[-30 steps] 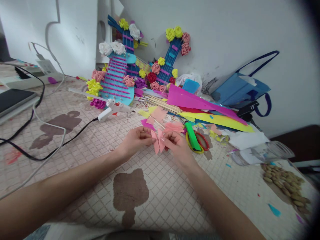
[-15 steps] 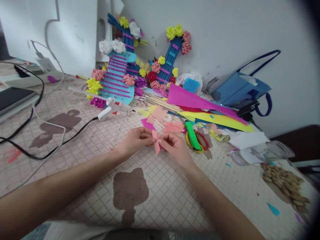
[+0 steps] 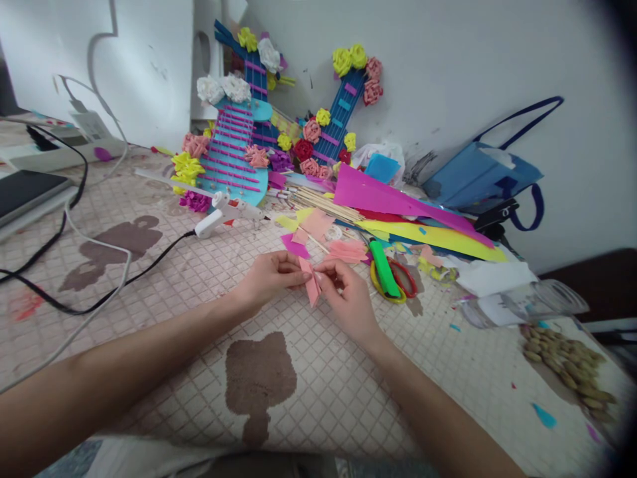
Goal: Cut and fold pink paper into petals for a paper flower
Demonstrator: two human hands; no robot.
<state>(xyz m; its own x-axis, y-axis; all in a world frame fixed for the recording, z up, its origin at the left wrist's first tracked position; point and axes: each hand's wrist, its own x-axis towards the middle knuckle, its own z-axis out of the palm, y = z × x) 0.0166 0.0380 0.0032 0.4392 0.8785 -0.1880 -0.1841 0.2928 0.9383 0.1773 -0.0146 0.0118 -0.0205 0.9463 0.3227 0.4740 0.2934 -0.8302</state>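
Note:
Between my two hands, near the middle of the view, is a small folded strip of pink paper (image 3: 312, 287). My left hand (image 3: 273, 273) pinches its left side with thumb and fingertips. On the other side, the thumb and fingers of my right hand (image 3: 347, 290) are closed on the same strip. Just beyond lie more pink paper pieces (image 3: 347, 251) and a magenta scrap (image 3: 294, 245). Right of my right hand are scissors (image 3: 405, 279) with red and yellow handles, under a green cutter (image 3: 383, 267).
A white glue gun (image 3: 212, 224) with a black cord lies at the left. Behind stand flower-decorated paper guitars (image 3: 231, 153), beside thin sticks (image 3: 323, 202) and coloured sheets (image 3: 398, 202). Peanuts (image 3: 567, 365), a clear plastic cup (image 3: 542, 302) and a blue bag (image 3: 482, 176) are at the right.
The pink strip has tilted slightly, its upper end shifting left. My right fingers have moved a little along its edge; both hands keep hold of it.

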